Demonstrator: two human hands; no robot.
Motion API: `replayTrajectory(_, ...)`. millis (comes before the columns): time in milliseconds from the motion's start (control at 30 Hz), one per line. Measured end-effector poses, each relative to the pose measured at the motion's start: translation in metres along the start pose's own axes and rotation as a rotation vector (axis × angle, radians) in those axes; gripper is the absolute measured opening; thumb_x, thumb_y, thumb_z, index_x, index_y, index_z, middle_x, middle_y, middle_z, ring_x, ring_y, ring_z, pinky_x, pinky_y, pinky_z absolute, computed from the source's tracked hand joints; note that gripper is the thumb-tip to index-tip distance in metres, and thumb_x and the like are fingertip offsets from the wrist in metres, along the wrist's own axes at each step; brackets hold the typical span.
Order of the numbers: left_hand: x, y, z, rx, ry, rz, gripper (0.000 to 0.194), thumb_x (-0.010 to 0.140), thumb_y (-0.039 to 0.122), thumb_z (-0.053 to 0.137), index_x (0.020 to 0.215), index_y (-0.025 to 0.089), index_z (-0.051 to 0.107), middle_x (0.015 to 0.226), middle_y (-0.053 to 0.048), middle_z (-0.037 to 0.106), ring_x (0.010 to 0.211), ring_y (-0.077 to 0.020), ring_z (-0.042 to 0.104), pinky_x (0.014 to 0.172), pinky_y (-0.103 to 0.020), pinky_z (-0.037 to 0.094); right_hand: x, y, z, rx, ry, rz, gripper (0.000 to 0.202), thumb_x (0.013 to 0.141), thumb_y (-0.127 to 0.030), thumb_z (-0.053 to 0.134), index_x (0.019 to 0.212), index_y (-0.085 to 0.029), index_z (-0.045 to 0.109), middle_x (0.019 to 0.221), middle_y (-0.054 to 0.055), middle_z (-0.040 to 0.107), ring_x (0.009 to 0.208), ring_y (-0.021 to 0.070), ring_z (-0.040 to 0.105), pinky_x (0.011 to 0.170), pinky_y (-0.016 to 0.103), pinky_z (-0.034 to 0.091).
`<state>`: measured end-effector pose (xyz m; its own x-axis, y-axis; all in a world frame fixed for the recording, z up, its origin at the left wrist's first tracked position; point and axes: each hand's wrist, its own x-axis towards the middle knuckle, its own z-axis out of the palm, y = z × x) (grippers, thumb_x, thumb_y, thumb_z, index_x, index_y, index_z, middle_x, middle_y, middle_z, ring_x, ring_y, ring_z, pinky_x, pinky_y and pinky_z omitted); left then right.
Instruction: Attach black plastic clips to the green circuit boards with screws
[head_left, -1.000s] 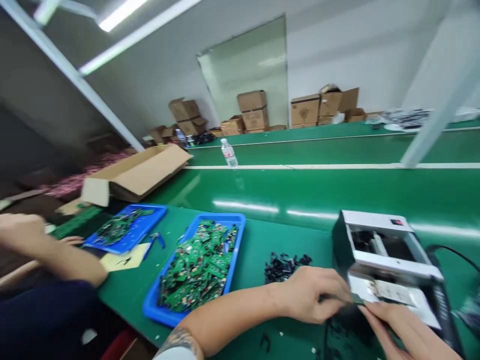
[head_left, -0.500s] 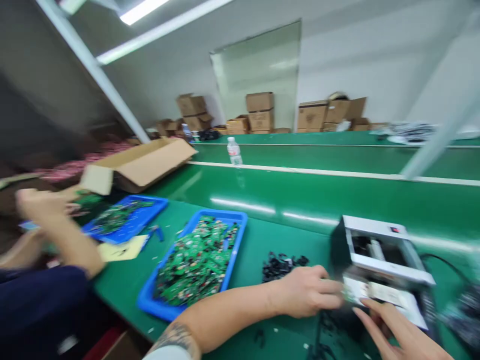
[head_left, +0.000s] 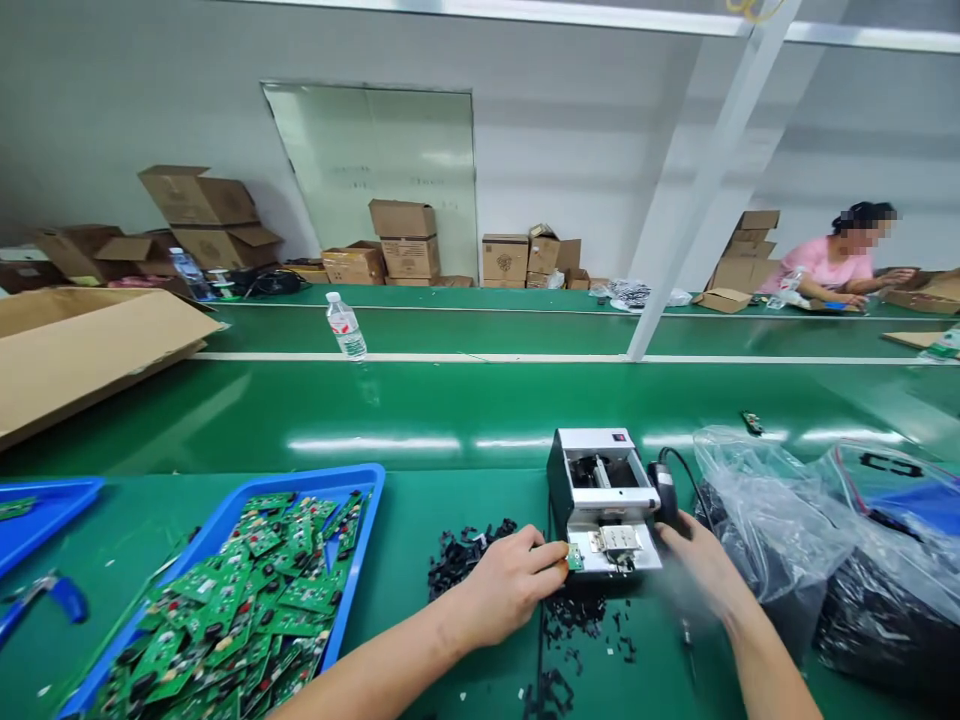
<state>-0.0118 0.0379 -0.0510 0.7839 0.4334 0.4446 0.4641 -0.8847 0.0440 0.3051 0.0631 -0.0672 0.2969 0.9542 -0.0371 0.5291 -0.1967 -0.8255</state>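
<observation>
My left hand (head_left: pixel 517 575) pinches a small green circuit board (head_left: pixel 574 557) at the left side of the fixture on the front of a silver and black screw-feeding machine (head_left: pixel 606 505). My right hand (head_left: pixel 701 570), partly smeared by motion, is closed round an electric screwdriver (head_left: pixel 664 490) just right of the machine. Its thin bit points down and its cord runs off behind. Beside my left hand lies a heap of small black plastic parts (head_left: pixel 454 562), with more scattered below the machine. A blue tray (head_left: pixel 379 510) of loose green circuit boards stands to the left.
Blue-handled pliers (head_left: pixel 67 598) and a second blue tray (head_left: pixel 75 490) lie far left. Clear plastic bags (head_left: pixel 780 510) of black parts crowd the right. A water bottle (head_left: pixel 346 327) and a post (head_left: pixel 701 200) stand behind. A person (head_left: pixel 825 265) sits across at the far right.
The view has swung right, bringing the bags into sight. My right hand has moved from the fixture to the electric screwdriver and taken hold of it. My left hand remains at the fixture.
</observation>
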Motion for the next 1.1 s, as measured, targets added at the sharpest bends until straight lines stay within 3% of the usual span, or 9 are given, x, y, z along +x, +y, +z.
replayTrajectory(133, 0.0, -0.001, -0.001, 0.007, -0.029, -0.015, 0.026, 0.094, 0.005, 0.043, 0.107, 0.015, 0.063, 0.12, -0.009, 0.067, 0.086, -0.0187, 0.052, 0.074, -0.03, 0.05, -0.022, -0.012, -0.031, 0.613, 0.01, -0.129, 0.048, 0.069, -0.065, 0.064, 0.097, -0.026, 0.057, 0.075, -0.002, 0.05, 0.063, 0.015, 0.057, 0.058, 0.031, 0.056)
replayTrajectory(233, 0.001, 0.0, -0.003, 0.009, -0.048, -0.023, 0.027, 0.092, 0.003, 0.044, 0.107, 0.016, 0.062, 0.123, -0.008, 0.066, 0.086, -0.0188, 0.052, 0.074, -0.029, 0.05, -0.04, -0.034, -0.05, 0.89, 0.025, -0.214, 0.046, 0.071, -0.069, 0.065, 0.097, -0.031, 0.059, 0.07, -0.006, 0.035, 0.045, 0.0061, 0.027, 0.037, 0.019, 0.032)
replayTrajectory(300, 0.001, 0.0, -0.005, 0.015, -0.056, -0.022, 0.026, 0.092, 0.003, 0.045, 0.107, 0.016, 0.061, 0.124, -0.008, 0.065, 0.086, -0.0189, 0.052, 0.073, -0.029, 0.05, -0.049, -0.055, -0.057, 1.01, 0.008, -0.255, 0.058, 0.076, -0.082, 0.052, 0.105, -0.033, 0.064, 0.065, -0.009, 0.026, 0.042, 0.0053, 0.007, 0.032, 0.02, 0.015)
replayTrajectory(367, 0.001, 0.0, -0.005, 0.022, -0.061, -0.015, 0.027, 0.091, 0.002, 0.046, 0.108, 0.017, 0.061, 0.126, -0.008, 0.065, 0.086, -0.0188, 0.052, 0.072, -0.029, 0.049, -0.056, -0.078, -0.06, 1.125, -0.07, -0.3, 0.077, 0.077, -0.092, 0.033, 0.116, -0.034, 0.066, 0.058, -0.01, 0.017, 0.042, 0.0071, 0.0, 0.033, 0.023, 0.01)
replayTrajectory(467, 0.002, 0.0, -0.007, 0.032, -0.074, -0.011, 0.03, 0.087, -0.002, 0.047, 0.108, 0.017, 0.06, 0.127, -0.007, 0.064, 0.086, -0.0185, 0.051, 0.072, -0.029, 0.048, -0.061, -0.111, -0.057, 1.216, -0.228, -0.441, 0.082, 0.079, -0.093, 0.026, 0.112, -0.034, 0.072, 0.048, -0.009, 0.016, 0.04, 0.0108, 0.013, 0.037, 0.024, 0.021)
replayTrajectory(600, 0.002, 0.001, -0.007, 0.035, -0.095, -0.015, 0.035, 0.081, -0.005, 0.048, 0.105, 0.016, 0.059, 0.126, -0.005, 0.065, 0.086, -0.0191, 0.049, 0.07, -0.03, 0.046, -0.062, -0.135, -0.04, 1.024, -0.301, -0.732, 0.074, 0.078, -0.091, 0.041, 0.097, -0.028, 0.075, 0.053, 0.0, 0.048, 0.05, 0.0165, 0.045, 0.048, 0.031, 0.043)
replayTrajectory(667, 0.001, 0.001, -0.007, 0.033, -0.096, -0.013, 0.036, 0.08, -0.005, 0.048, 0.107, 0.016, 0.059, 0.126, -0.005, 0.065, 0.085, -0.0193, 0.048, 0.07, -0.03, 0.046, -0.06, -0.137, -0.028, 0.95, -0.334, -0.784, 0.073, 0.076, -0.091, 0.046, 0.096, -0.026, 0.073, 0.058, 0.001, 0.056, 0.053, 0.0188, 0.053, 0.051, 0.033, 0.048)
replayTrajectory(833, 0.0, 0.001, -0.006, 0.022, -0.099, -0.013, 0.037, 0.08, -0.005, 0.048, 0.109, 0.017, 0.058, 0.131, -0.004, 0.063, 0.088, -0.0194, 0.049, 0.072, -0.031, 0.046, -0.054, -0.129, -0.005, 0.934, -0.328, -0.712, 0.073, 0.075, -0.089, 0.05, 0.094, -0.022, 0.07, 0.058, 0.001, 0.058, 0.049, 0.0162, 0.049, 0.047, 0.029, 0.041)
replayTrajectory(1100, 0.001, 0.002, -0.009, 0.03, -0.144, -0.015, 0.031, 0.084, -0.002, 0.049, 0.107, 0.018, 0.057, 0.132, -0.007, 0.061, 0.089, -0.0192, 0.05, 0.074, -0.031, 0.048, -0.053, -0.126, -0.002, 0.948, -0.322, -0.654, 0.076, 0.073, -0.092, 0.048, 0.092, -0.023, 0.069, 0.054, 0.0, 0.055, 0.045, 0.0158, 0.046, 0.043, 0.027, 0.038)
